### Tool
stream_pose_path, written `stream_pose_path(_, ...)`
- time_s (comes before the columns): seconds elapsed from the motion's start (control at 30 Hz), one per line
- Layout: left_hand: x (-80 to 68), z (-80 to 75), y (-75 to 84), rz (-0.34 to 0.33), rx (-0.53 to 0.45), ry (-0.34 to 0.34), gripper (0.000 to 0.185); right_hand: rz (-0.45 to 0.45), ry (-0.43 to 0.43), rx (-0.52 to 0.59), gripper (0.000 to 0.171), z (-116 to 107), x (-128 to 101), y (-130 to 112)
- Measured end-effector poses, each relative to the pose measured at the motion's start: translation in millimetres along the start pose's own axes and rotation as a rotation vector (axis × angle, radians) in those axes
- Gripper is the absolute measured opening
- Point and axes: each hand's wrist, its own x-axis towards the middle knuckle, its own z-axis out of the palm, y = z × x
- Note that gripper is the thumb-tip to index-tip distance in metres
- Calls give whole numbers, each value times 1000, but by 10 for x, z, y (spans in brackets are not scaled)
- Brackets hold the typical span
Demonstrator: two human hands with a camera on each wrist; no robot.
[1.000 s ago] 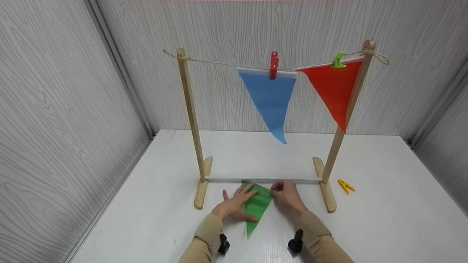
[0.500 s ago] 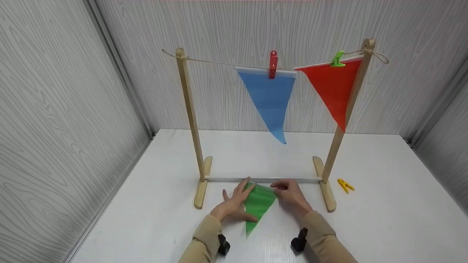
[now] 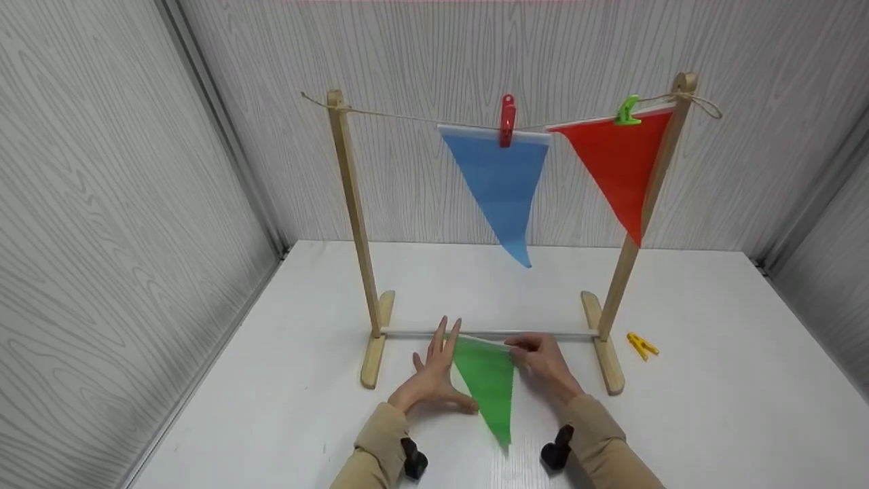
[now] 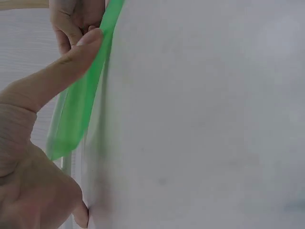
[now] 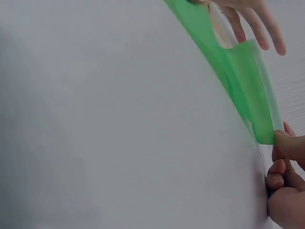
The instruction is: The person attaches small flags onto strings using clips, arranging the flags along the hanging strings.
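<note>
A green pennant (image 3: 490,380) with a white top strip lies at the front of the table, its tip toward me. My right hand (image 3: 542,361) pinches its top right corner between thumb and fingers, as the right wrist view also shows at the end of the white strip (image 5: 268,90). Beside the left edge of the cloth, my left hand (image 3: 434,380) has its fingers spread and straight. In the left wrist view its thumb (image 4: 71,67) passes in front of the green cloth; whether it touches cannot be told.
Behind the hands stands a wooden frame (image 3: 354,210) with a low crossbar (image 3: 421,333) and a string (image 3: 400,117). From it hang a blue pennant (image 3: 502,183) under a red clip (image 3: 507,121) and a red pennant (image 3: 621,156) under a green clip (image 3: 628,112). A yellow clothespin (image 3: 641,345) lies right.
The green pennant's tip has swung to the right, and its right corner shifted slightly right with my right hand. My left fingers have come off the cloth and straightened.
</note>
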Motion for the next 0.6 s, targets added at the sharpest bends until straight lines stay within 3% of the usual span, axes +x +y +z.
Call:
stream_pose_path(0.13,3,-19,-30,-16,-130,62,141,-5,18,21,16,-2,11,-7)
stream_pose_path(0.33,40,-2,-49,-90,-285,215,127,46,42,42,15,3,41,-16)
stream_pose_path(0.5,86,27,-63,-158,-462,294,108,54,50,55,16,6,14,-62)
stream_pose_path(0.6,116,44,-91,-155,-579,339,91,51,47,62,16,4,16,-49)
